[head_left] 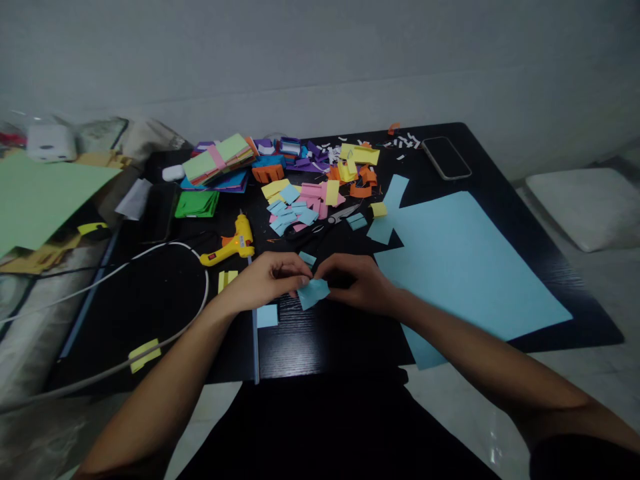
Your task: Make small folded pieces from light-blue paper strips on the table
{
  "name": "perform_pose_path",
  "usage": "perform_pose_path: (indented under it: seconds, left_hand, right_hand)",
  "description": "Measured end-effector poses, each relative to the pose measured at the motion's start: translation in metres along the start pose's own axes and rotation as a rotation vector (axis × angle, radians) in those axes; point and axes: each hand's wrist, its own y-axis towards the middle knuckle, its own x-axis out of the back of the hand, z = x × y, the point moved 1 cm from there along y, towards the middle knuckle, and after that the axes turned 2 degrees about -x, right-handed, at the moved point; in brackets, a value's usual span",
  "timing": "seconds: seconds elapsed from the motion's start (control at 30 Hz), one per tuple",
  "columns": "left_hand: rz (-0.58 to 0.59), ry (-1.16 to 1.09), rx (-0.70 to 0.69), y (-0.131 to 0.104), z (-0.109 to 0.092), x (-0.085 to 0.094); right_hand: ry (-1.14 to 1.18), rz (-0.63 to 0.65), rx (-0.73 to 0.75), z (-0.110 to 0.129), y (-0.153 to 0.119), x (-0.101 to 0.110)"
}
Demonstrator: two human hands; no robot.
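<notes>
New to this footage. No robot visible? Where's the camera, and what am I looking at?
Right, no robot: these are a person's bare hands. The single picture comes from a camera on their head, looking forward and down.

The left hand pinches a small piece of light-blue paper; the right hand is at its other edge, its grip partly hidden.

On the black table lie a large light-blue sheet on the right, a yellow glue gun left of centre, scissors beyond the hands, a phone at far right, and many small coloured paper pieces, some folded.
</notes>
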Motion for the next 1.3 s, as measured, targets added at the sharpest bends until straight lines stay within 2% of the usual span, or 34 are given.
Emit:
perform_pose_path:
  seconds: [0.17, 0.5, 0.8, 1.3]
  left_hand:
    - [0.078, 0.027, 0.052, -0.0015, -0.0001, 0.0035]
    - [0.088, 0.100, 0.080, -0.0013, 0.0023, 0.0039]
    - [0.119, 0.192, 0.004, -0.0026, 0.0021, 0.0057]
    - [0.157, 0.229, 0.009, -0.0047, -0.0019, 0.0041]
  right_hand:
    - [0.004, 0.052, -0.005, 0.0000, -0.0008, -0.0014]
    - [-0.027, 0.036, 0.077, -0.0033, -0.0022, -0.0064]
    - [-0.010, 0.089, -0.051, 0.0000, -0.0026, -0.0048]
    - [0.034, 0.109, -0.093, -0.0017, -0.0046, -0.0072]
